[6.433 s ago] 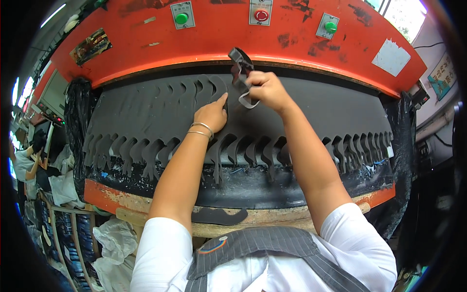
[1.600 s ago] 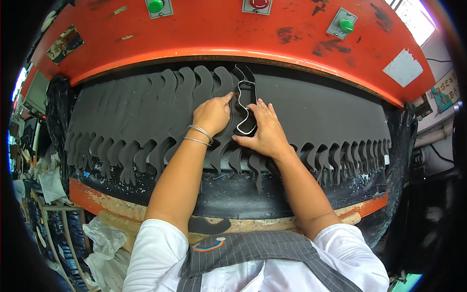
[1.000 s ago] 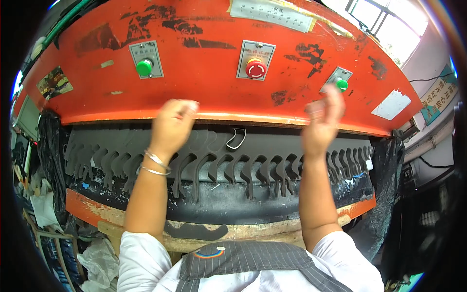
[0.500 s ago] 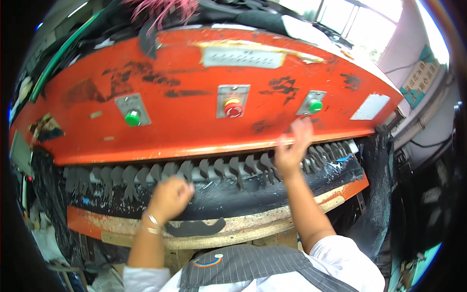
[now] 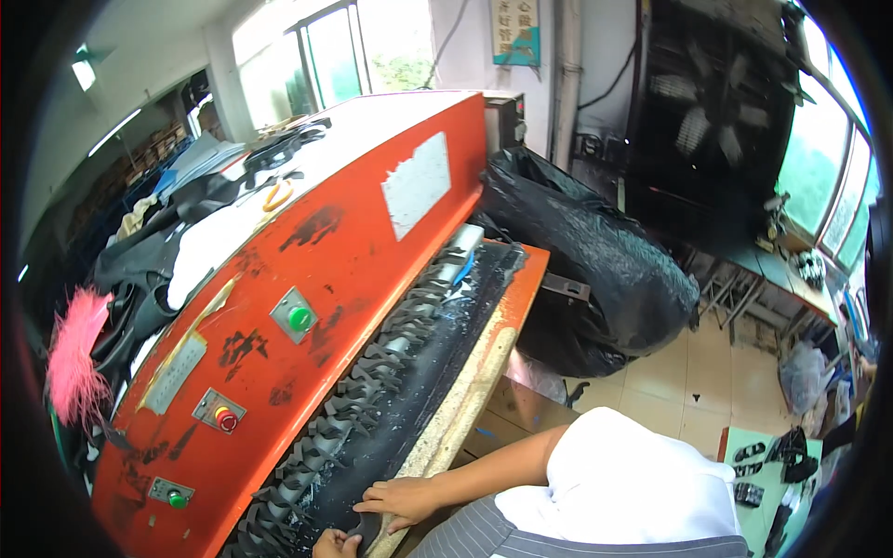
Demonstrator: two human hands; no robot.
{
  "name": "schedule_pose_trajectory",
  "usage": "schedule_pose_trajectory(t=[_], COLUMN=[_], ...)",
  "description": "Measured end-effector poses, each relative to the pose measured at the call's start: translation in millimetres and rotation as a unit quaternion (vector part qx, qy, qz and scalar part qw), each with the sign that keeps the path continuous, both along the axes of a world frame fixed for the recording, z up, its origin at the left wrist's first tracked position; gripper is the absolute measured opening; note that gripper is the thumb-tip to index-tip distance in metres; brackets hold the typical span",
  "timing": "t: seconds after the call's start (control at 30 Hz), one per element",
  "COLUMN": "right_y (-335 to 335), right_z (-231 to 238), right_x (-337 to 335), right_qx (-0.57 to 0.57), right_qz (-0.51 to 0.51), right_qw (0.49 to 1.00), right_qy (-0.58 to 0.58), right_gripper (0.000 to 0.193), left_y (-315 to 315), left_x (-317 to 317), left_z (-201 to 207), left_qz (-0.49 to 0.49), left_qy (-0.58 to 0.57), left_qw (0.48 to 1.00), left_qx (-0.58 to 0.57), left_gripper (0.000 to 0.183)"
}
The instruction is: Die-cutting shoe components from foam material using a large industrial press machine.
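Note:
Low in the picture, a dark grey curved strip (image 5: pixel 368 526), apparently foam or rubber, lies at the front edge of the machine's bed. My left hand (image 5: pixel 335 544), partly cut off by the lower rim, pinches its near end. The fingers of my right hand (image 5: pixel 402 500) are bent over its other end, the thumb on the near side. Beyond both hands runs the black bed (image 5: pixel 437 358) of the orange machine (image 5: pixel 312 279). Along the bed's back, a row of dark grey curled strips (image 5: pixel 358 395) hangs over a pale bar.
Green buttons (image 5: pixel 299 319) and a red button (image 5: pixel 226 419) sit on the machine's front. A worn wooden strip (image 5: pixel 451 409) edges the bed. Past its right end bulges a black plastic bag (image 5: pixel 586 260). A large fan (image 5: pixel 712 102) stands behind; a green table (image 5: pixel 744 507) holds dark pieces.
The view has swung to the right. My hands, earlier apart over the bed and at the hanging strips, are now together on the curved strip at the front edge.

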State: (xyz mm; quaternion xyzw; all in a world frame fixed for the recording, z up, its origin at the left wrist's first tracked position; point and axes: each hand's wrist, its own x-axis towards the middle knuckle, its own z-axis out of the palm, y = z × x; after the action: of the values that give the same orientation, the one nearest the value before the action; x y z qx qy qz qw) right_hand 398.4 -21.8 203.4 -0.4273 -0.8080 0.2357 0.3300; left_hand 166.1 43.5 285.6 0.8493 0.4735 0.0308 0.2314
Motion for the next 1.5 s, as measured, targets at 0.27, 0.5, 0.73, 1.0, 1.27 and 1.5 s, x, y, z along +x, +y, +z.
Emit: schedule_pose_trajectory(t=[0.27,0.5,0.73,1.0,1.27,1.5], right_y=[-53.7,-76.1,-80.0,-81.3,-75.7,95.7], right_z=[11.4,-10.3,-22.0,-43.7,-17.7,56.3], right_x=[59.9,77.0,71.1,70.5,95.2,69.1], right_qx=[-0.084,0.027,-0.029,0.004,-0.143,-0.045], right_qz=[-0.166,-0.202,-0.220,-0.203,-0.045,0.037], right_qw=[0.977,0.953,0.936,0.935,0.932,0.994], right_qy=[-0.105,-0.224,-0.272,-0.291,-0.330,-0.091], right_gripper=[0.069,0.056,0.042,0.049,0.047,0.028], left_y=[-47.3,-84.8,-86.4,-94.0,-93.0,47.4], left_x=[47.9,29.6,39.1,37.8,36.5,80.9], left_z=[-23.2,-90.2,-124.2,-142.7,-83.6,-60.1], left_qz=[0.061,0.051,0.094,0.130,0.000,0.136], left_qy=[-0.099,-0.097,-0.046,-0.077,0.001,-0.225], left_qw=[0.991,0.970,0.966,0.960,1.000,0.916], left_qx=[0.070,0.219,0.238,0.234,-0.014,0.303], left_gripper=[0.033,0.022,0.028,0.029,0.037,0.034])
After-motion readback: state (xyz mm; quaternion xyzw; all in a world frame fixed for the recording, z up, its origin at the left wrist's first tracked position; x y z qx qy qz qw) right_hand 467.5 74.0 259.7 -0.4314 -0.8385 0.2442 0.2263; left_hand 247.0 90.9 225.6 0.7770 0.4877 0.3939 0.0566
